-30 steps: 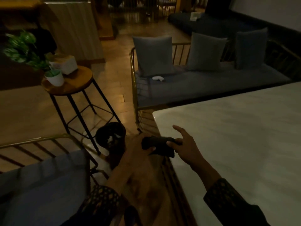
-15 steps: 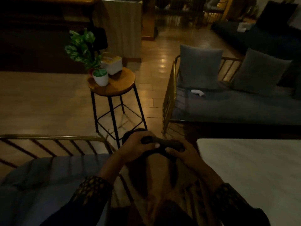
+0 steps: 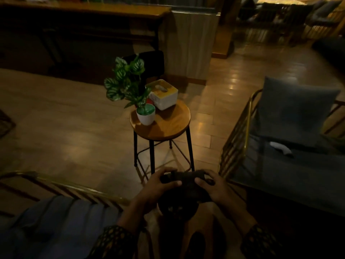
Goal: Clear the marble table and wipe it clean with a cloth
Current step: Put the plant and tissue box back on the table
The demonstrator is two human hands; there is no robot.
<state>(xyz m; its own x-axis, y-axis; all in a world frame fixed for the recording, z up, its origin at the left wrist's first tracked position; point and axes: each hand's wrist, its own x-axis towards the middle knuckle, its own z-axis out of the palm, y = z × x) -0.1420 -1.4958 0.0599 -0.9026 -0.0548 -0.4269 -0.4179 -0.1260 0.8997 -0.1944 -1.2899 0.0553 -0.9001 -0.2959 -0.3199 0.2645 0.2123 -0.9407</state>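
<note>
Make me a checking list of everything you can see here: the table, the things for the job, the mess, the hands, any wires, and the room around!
Surface: marble table not in view now.
Job's things: dark object held in both hands, above the floor; too dim to identify. No cloth seen.
Clutter: round wooden stool carries a potted plant and a pale box behind it. A small white object lies on the sofa seat.
Grippers: left hand and right hand both grip the dark object, fingers curled round it.
Cables: nothing seen.
Surroundings: grey sofa with gold metal frame on the right, grey cushion against its back, wooden floor, dim light.
</note>
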